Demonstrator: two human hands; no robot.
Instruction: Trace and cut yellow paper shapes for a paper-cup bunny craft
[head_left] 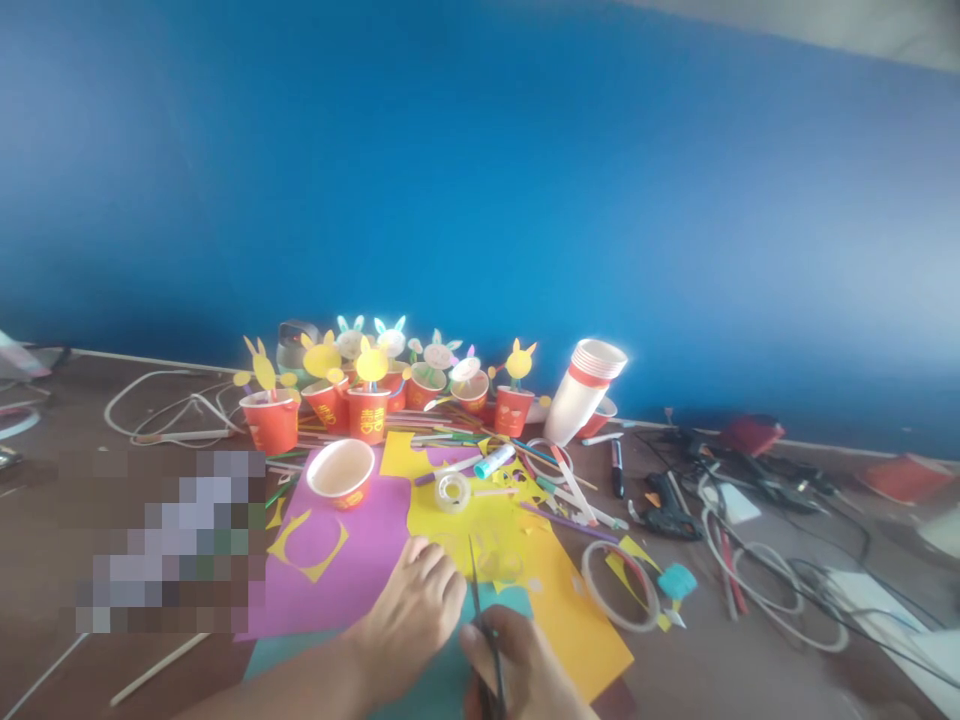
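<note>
My right hand (517, 660) grips a pair of dark scissors (484, 625) with the blades pointing away from me. My left hand (420, 605) is just left of the blades, back upward and fingers curled under; anything inside it is hidden. Beneath both hands are sheets of coloured paper: a teal sheet (307, 665), a purple sheet (375, 520), a yellow sheet (435, 525) and an orange sheet (577, 610). A yellow paper piece with a round hole (330, 562) lies on the purple sheet. Beyond my hands sits a small roll of clear tape (452, 492).
Red paper cups (367, 415) with paper rabbit figures stand near the blue wall. One upright cup (340, 475) is closer, and stacked cups (581, 390) lean at right. A glue gun (666, 515), tape ring (621, 585), marker (617, 468) and cables (795, 600) lie rightward.
</note>
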